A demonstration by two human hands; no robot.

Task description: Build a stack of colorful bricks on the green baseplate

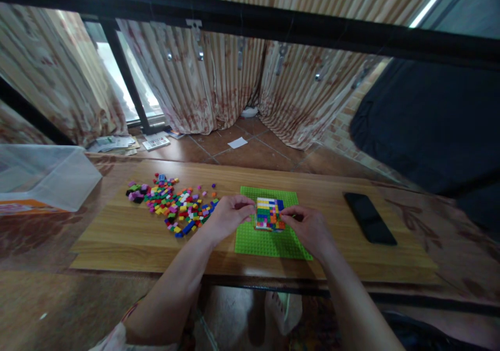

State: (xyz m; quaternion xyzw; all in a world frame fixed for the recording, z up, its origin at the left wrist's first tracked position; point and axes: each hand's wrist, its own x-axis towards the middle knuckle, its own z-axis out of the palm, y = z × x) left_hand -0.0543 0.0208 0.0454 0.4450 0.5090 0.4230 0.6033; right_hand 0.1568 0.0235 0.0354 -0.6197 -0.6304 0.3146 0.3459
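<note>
A low block built of multicoloured toy bricks [269,216] stands on a green studded baseplate [269,244]. White, yellow and blue bricks show along its far side, mixed colours nearer. At its left edge, my left hand [230,216] is closed, thumb and forefinger meeting at the block's side; any small piece between them is hidden. My right hand [310,228] is closed in a pinch at the block's right edge, with the fingertips against or just over it. What those fingers hold is too small to make out. Loose toy bricks [187,205] lie spread left of my left hand.
A black phone [370,218] lies on the right of the wooden board [336,260]. At the far left stands a clear plastic bin [50,176]. A dark metal bar [250,15] crosses above, before striped curtains [219,85]. Papers [237,142] lie on the tiled floor.
</note>
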